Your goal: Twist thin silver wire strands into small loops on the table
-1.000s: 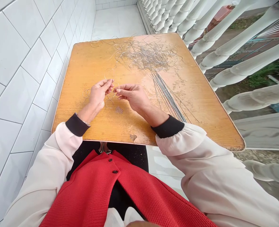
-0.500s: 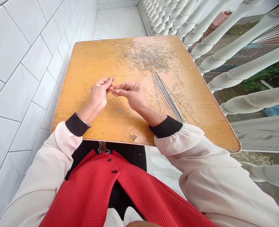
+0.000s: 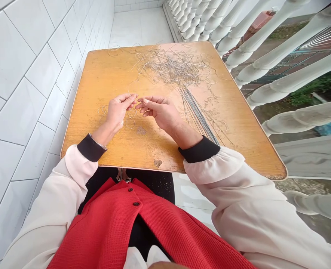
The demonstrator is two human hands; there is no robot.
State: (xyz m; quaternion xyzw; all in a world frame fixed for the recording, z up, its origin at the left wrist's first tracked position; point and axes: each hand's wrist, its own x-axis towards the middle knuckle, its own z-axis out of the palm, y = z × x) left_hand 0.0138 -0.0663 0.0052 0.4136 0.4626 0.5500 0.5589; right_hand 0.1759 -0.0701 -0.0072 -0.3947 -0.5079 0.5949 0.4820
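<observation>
My right hand has drawn back a little from the left since the last look, and its fingers have loosened and parted, no longer pressed against the left fingertips. From here I can't tell whether its thumb and forefinger still grip anything. My left hand stays curled, with its fingertips pinched on a thin wire loop that hangs down between the hands. A second small wire loop lies on the table just beyond the left hand.

Both hands are over the near half of a wooden table, well inside its edges. The near edge runs just past my wrists, and the black cuffs sit close to it. There is open room on the left, between the hand and the tiled wall, though that side of the table ends near the wall.

Farther out lies a big wire tangle, near the far edge and spilling toward it. A bundle of straight wires runs from the tangle down past my right hand, near the right wrist. That limits free movement on the right. Beyond the right edge of the table stand white balusters.
</observation>
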